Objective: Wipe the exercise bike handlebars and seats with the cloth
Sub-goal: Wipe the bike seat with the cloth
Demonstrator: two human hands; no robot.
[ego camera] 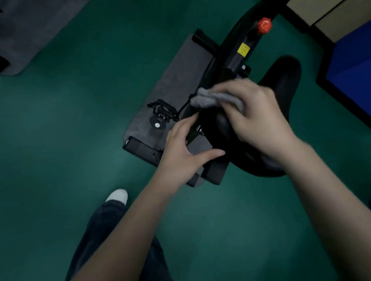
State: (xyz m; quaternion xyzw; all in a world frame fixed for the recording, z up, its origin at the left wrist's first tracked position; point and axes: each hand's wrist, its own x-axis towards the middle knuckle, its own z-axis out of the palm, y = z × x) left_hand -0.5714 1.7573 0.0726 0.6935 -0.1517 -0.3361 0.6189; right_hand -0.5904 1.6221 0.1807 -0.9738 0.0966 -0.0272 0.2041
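Two hands on seat (pixel 284 79), right hand (pixel 252 113) fingers clamped on cloth (pixel 212 99), left hand (pixel 184 145) fingers apart.

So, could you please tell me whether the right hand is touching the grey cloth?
Touching. The head view shows the right hand pressed on the grey cloth, fingers overlapping it atop the black seat.

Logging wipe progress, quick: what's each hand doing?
Left hand: open, resting against the seat.
Right hand: closed on the grey cloth, on the seat.
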